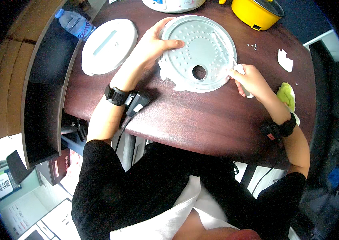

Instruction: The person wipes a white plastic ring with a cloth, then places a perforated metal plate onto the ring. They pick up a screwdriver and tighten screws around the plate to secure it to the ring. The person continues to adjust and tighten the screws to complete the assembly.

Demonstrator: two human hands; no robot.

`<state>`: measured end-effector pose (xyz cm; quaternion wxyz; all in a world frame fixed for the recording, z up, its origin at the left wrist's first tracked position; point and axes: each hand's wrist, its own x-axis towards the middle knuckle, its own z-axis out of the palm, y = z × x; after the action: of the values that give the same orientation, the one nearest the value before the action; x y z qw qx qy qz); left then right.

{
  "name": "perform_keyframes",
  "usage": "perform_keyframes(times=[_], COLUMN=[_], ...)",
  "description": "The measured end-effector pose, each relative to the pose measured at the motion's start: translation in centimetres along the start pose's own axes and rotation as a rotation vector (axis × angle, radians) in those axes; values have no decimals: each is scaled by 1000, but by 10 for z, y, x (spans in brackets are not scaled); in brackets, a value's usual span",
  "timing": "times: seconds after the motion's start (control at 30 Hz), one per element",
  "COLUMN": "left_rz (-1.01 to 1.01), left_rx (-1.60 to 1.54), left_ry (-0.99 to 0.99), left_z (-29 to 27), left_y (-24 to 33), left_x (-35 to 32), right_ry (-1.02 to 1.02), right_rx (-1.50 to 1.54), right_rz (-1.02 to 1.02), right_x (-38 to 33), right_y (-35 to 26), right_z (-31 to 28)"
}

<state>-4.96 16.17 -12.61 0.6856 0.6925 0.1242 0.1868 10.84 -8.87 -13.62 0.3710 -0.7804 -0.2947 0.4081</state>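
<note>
My left hand (pixel 156 45) grips the left rim of a round grey plastic disc (pixel 193 50), its thumb lying across the top face. Raised bumps cover much of the disc, and a round dark hole (pixel 198 72) sits near its lower edge. On the disc's right side, my right hand (pixel 250 80) is closed around a white-handled tool (pixel 239 69). The tool's thin front part reaches up over the disc's right edge; its exact kind is hard to make out. A white, jagged-edged piece shows under the disc's lower left.
Left of the disc lies a white oval lid (pixel 110 47) beside a water bottle (pixel 74 24). A white appliance (pixel 173 5) and a yellow pot (pixel 256 14) stand at the back. At right are a broken white piece (pixel 284 61), crumbs and a green cloth (pixel 286 97).
</note>
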Motion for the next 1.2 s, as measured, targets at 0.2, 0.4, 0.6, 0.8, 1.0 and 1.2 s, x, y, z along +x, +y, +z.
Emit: perform_keyframes(times=[0.2, 0.4, 0.6, 0.8, 1.0, 1.2], left_rz=[83, 266, 153, 297, 454, 605], left_rx=[50, 352, 208, 458, 482, 500], left_ry=[-3, 27, -63, -27, -113, -113], left_z=[2, 6, 46, 58, 64, 64], left_y=[5, 27, 99, 89, 89, 83], left_x=[-1, 6, 0, 20, 24, 31], right_ry=[100, 97, 82, 139, 194, 194], right_rx=[-328, -434, -525, -526, -534, -551], right_rz=[-159, -264, -300, -322, -362, -367], right_x=[-33, -104, -127, -124, -124, -121], right_y=[-20, -40, -27, -23, -17, -18], right_z=[-14, -6, -4, 0, 3, 5])
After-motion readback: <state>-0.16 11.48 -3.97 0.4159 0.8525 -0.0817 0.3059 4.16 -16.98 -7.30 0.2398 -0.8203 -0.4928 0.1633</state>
